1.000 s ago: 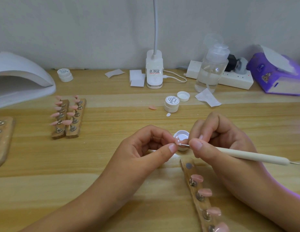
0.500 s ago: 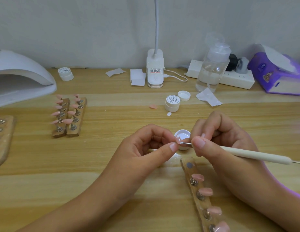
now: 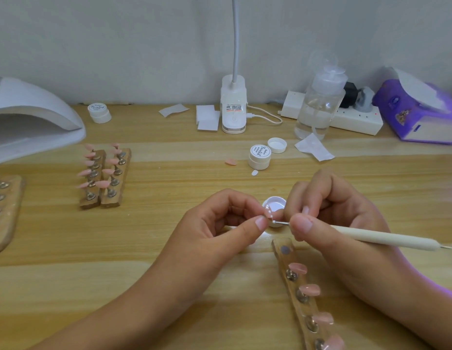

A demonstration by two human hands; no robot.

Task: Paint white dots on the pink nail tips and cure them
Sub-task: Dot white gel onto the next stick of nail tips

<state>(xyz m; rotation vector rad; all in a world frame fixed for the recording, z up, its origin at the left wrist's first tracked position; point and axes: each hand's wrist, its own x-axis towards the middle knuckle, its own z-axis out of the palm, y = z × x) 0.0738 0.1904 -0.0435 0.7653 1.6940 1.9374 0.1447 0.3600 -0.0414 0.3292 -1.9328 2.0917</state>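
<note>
A white curing lamp (image 3: 30,122) sits at the far left, with two wooden holders (image 3: 105,176) of pink tips just beside each other in front of it and another holder (image 3: 2,210) at the left edge. Along the back stand a small jar (image 3: 99,112), a desk lamp base (image 3: 233,104), a clear pump bottle (image 3: 321,104), a power strip (image 3: 356,120) and a purple tissue pack (image 3: 419,114). Nearer lie a closed jar (image 3: 259,156), a loose lid (image 3: 277,145) and a stray pink tip (image 3: 230,162). A small open white pot (image 3: 276,205) is partly hidden behind the fingers.

The left hand (image 3: 220,231) pinches a pink nail tip (image 3: 268,212) between thumb and forefinger, just above that pot. The right hand (image 3: 333,218) grips a white dotting tool (image 3: 381,238) like a pen, its metal point touching the tip, which carries white dots. Below the right hand a wooden strip holder (image 3: 285,261) carries more pink tips.

All rests on a light wooden table (image 3: 169,248) against a plain pale wall.
</note>
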